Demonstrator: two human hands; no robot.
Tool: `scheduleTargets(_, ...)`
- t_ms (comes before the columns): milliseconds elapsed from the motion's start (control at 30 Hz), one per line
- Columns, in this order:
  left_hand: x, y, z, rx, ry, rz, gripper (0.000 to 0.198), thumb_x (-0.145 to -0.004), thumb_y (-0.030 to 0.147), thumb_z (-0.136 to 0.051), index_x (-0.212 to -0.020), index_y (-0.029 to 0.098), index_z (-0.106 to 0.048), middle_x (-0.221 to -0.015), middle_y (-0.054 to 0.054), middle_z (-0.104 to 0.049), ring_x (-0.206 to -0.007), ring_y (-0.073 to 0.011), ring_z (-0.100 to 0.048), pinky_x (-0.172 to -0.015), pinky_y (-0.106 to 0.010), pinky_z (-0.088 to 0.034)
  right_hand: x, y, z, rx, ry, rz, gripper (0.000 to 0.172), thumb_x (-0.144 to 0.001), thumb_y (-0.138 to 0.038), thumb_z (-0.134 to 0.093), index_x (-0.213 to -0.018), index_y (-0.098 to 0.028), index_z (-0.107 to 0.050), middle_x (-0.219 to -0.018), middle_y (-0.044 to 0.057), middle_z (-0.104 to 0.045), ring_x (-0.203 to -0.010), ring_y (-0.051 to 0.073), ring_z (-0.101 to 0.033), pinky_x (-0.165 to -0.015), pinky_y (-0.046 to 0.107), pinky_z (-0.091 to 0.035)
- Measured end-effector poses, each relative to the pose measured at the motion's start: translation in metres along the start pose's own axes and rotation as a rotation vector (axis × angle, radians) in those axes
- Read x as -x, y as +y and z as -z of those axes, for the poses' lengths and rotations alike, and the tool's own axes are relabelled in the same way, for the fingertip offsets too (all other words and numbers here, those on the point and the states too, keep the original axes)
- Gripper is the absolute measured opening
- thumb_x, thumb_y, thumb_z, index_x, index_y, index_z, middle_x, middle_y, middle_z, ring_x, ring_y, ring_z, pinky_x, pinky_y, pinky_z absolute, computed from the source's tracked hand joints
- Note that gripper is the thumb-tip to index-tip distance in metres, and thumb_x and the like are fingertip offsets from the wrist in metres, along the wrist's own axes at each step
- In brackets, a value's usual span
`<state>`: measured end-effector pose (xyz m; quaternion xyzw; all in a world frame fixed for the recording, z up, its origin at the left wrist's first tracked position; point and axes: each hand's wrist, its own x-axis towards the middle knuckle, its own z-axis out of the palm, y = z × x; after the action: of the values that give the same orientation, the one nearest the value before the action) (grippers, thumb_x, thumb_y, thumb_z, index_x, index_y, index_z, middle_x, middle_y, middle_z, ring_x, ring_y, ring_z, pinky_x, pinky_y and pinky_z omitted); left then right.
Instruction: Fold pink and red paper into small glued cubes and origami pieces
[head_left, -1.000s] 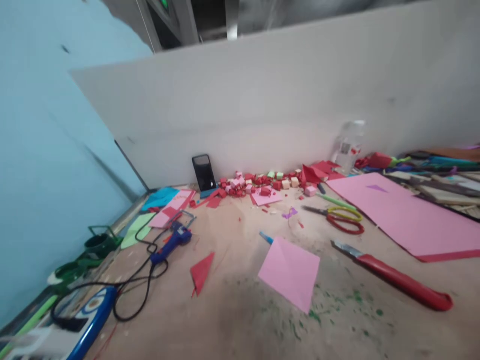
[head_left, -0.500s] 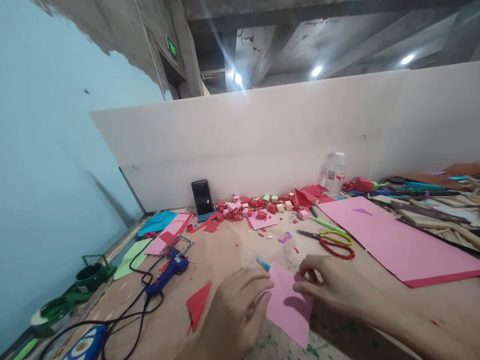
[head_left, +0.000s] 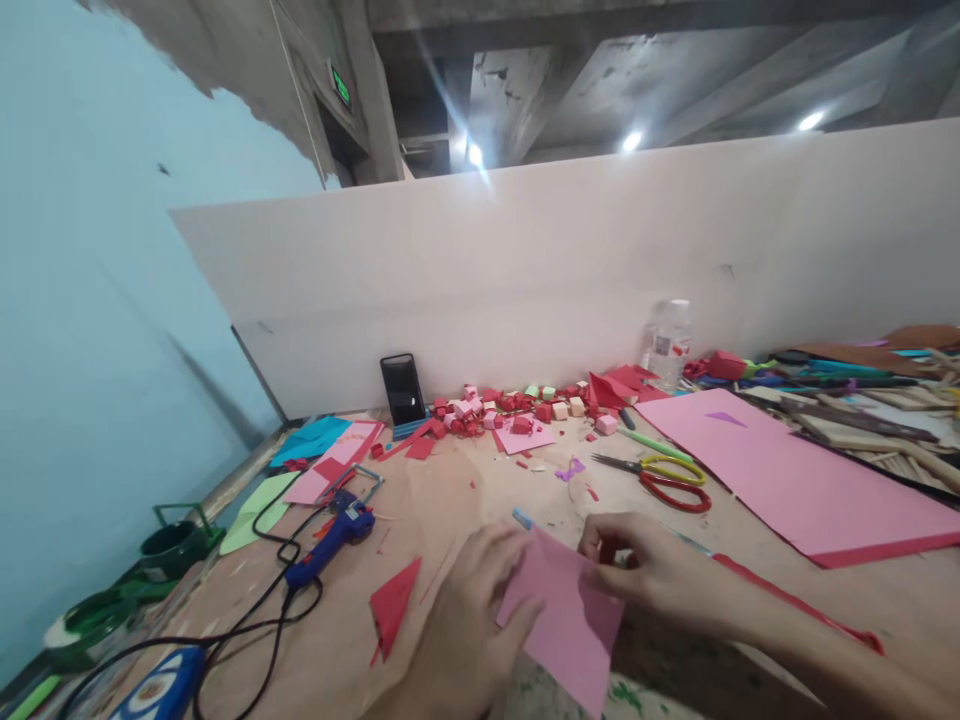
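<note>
A square of pink paper (head_left: 566, 610) lies tilted between my hands at the near middle of the table. My left hand (head_left: 480, 610) has it at the left edge, with the thumb lying over the paper and the fingers bent along its upper left side. At the upper right edge my right hand (head_left: 637, 570) pinches the sheet between thumb and curled fingers. A small blue piece (head_left: 523, 518) shows just beyond the paper's top corner. Left of my left hand lies a folded red paper triangle (head_left: 394, 605). Scissors (head_left: 656, 475) with yellow and red handles rest beyond my right hand.
A blue glue gun (head_left: 334, 540) with a black cord lies at left. Small paper cubes (head_left: 517, 405) are heaped at the back near a phone (head_left: 403, 388) and a bottle (head_left: 670, 345). Pink sheets (head_left: 810, 480) lie at right; a red-handled tool (head_left: 795, 600) is by my right forearm.
My left hand has shifted slightly left and the paper has turned a little, with its left corner now under my thumb. The red-handled tool has come into view beside my right forearm.
</note>
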<state>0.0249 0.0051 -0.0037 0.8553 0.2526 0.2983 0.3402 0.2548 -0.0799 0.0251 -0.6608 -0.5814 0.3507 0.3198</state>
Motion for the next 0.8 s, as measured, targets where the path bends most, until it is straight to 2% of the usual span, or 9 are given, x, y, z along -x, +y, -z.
scheduleTargets(67,-0.004,0.0,-0.001,0.196,0.13,0.167,0.061,-0.085,0.03,-0.073,-0.144,0.026,-0.055,-0.132,-0.013,-0.066,-0.106,-0.0246,-0.069,-0.091,-0.037,-0.059,-0.005,-0.012,0.006,-0.1,-0.017,0.045,0.015,-0.08,-0.028,-0.065,-0.074,-0.019,-0.055,-0.076,0.0,-0.06,-0.073,0.016,-0.053,-0.067,0.028,-0.039)
scheduleTargets(133,-0.009,-0.001,0.001,0.439,0.118,0.274,0.065,-0.082,0.039,-0.078,-0.14,0.021,-0.058,-0.12,-0.013,-0.071,-0.094,-0.0235,-0.071,-0.084,-0.035,-0.059,-0.011,-0.025,0.011,-0.195,-0.072,0.101,0.024,-0.079,-0.033,-0.072,-0.072,-0.019,-0.054,-0.071,-0.001,-0.056,-0.067,0.015,-0.05,-0.063,0.026,-0.038)
scheduleTargets(200,-0.014,-0.003,0.005,0.638,0.043,0.329,0.055,-0.078,0.05,-0.082,-0.119,0.015,-0.07,-0.101,-0.012,-0.076,-0.086,-0.024,-0.072,-0.079,-0.033,-0.058,-0.019,-0.035,0.009,-0.294,-0.066,0.101,0.029,-0.076,-0.039,-0.079,-0.075,-0.018,-0.059,-0.07,-0.002,-0.056,-0.066,0.014,-0.05,-0.06,0.025,-0.037)
scheduleTargets(267,-0.017,-0.007,0.009,0.728,0.051,0.366,0.05,-0.076,0.058,-0.083,-0.097,0.013,-0.075,-0.086,-0.01,-0.077,-0.079,-0.0235,-0.071,-0.073,-0.03,-0.056,-0.024,-0.039,-0.003,-0.449,0.05,0.051,0.033,-0.074,-0.045,-0.083,-0.085,-0.019,-0.068,-0.081,0.001,-0.062,-0.075,0.016,-0.056,-0.063,0.025,-0.041)
scheduleTargets(333,-0.017,-0.011,0.011,0.753,0.154,0.383,0.049,-0.074,0.058,-0.085,-0.091,0.014,-0.075,-0.086,-0.008,-0.078,-0.078,-0.023,-0.071,-0.072,-0.029,-0.055,-0.026,-0.037,-0.023,-0.682,0.177,-0.006,0.039,-0.076,-0.054,-0.083,-0.093,-0.02,-0.072,-0.098,0.004,-0.066,-0.087,0.018,-0.061,-0.067,0.025,-0.046)
scheduleTargets(433,-0.014,-0.016,0.011,0.806,0.264,0.398,0.047,-0.075,0.055,-0.086,-0.096,0.015,-0.074,-0.099,-0.01,-0.079,-0.091,-0.026,-0.073,-0.083,-0.032,-0.057,-0.024,-0.03,-0.059,-1.075,0.071,-0.063,0.044,-0.076,-0.052,-0.086,-0.105,-0.023,-0.072,-0.096,0.006,-0.07,-0.082,0.021,-0.067,-0.069,0.029,-0.052)
scheduleTargets(533,-0.013,-0.017,0.01,0.865,0.298,0.438,0.051,-0.078,0.054,-0.084,-0.108,0.015,-0.071,-0.111,-0.013,-0.078,-0.104,-0.0303,-0.073,-0.089,-0.037,-0.059,-0.024,-0.023,-0.084,-1.204,-0.002,-0.03,0.053,-0.072,-0.046,-0.091,-0.114,-0.022,-0.071,-0.094,0.008,-0.072,-0.073,0.02,-0.068,-0.061,0.028,-0.051)
scheduleTargets(667,-0.013,-0.015,0.009,0.835,0.261,0.446,0.051,-0.082,0.047,-0.081,-0.117,0.014,-0.066,-0.118,-0.017,-0.075,-0.11,-0.0329,-0.072,-0.095,-0.04,-0.059,-0.033,-0.02,-0.088,-1.138,-0.023,-0.042,0.045,-0.073,-0.047,-0.091,-0.097,-0.012,-0.075,-0.081,0.009,-0.07,-0.06,0.016,-0.06,-0.056,0.027,-0.048)
scheduleTargets(800,-0.009,-0.013,0.016,0.477,0.37,0.37,0.058,-0.085,0.035,-0.077,-0.137,0.022,-0.053,-0.14,-0.017,-0.062,-0.121,-0.0334,-0.067,-0.103,-0.049,-0.056,-0.045,-0.017,-0.075,-1.125,0.009,-0.088,0.039,-0.076,-0.045,-0.09,-0.085,-0.011,-0.074,-0.068,0.005,-0.064,-0.055,0.012,-0.054,-0.052,0.023,-0.042)
